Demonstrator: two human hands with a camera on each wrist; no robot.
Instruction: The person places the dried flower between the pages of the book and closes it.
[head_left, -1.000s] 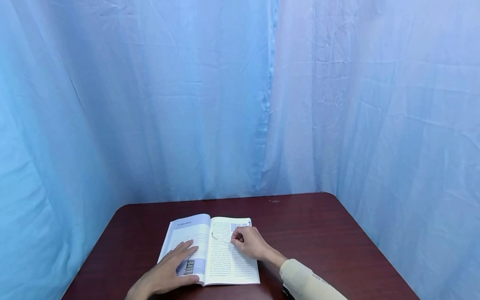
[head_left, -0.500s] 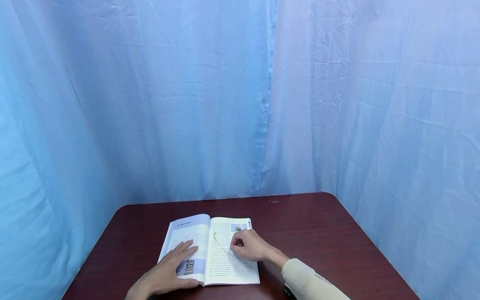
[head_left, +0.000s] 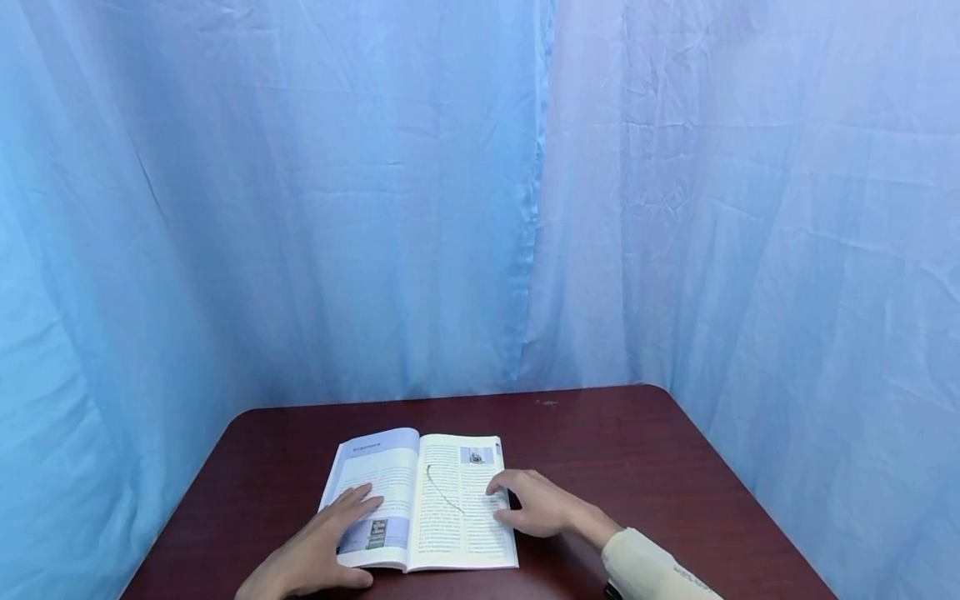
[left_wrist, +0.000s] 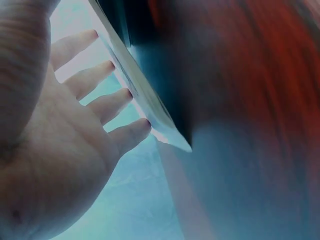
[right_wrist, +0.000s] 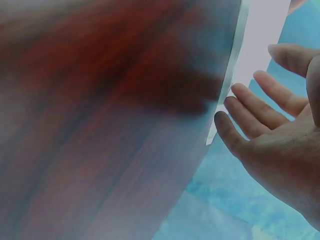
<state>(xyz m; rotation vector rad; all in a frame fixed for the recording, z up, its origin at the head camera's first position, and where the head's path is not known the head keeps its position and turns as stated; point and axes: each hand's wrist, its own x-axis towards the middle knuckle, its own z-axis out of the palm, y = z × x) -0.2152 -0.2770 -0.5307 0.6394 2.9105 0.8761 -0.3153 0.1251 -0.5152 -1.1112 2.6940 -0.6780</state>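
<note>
An open book (head_left: 438, 533) lies on the table, printed pages facing up. Across its right page curves a thin dark strand (head_left: 446, 498), thicker at its upper end, which looks like a cord bookmark. My left hand (head_left: 318, 542) spreads its fingers over the left page, thumb near the bottom edge. In the left wrist view those fingertips (left_wrist: 131, 95) overlap the book's edge. My right hand (head_left: 543, 504) is at the right page's outer edge, thumb and index finger apart. The right wrist view has its fingers (right_wrist: 257, 112) loosely bent beside the book's edge, holding nothing.
The dark red-brown table (head_left: 637, 467) has rounded far corners. Blue curtains (head_left: 412, 208) hang behind it and on both sides. A small pale mark (head_left: 550, 403) shows near the table's back edge.
My right hand has let go of the strand, which now lies on the page, and moved right to the book's edge. My left hand has slid slightly left.
</note>
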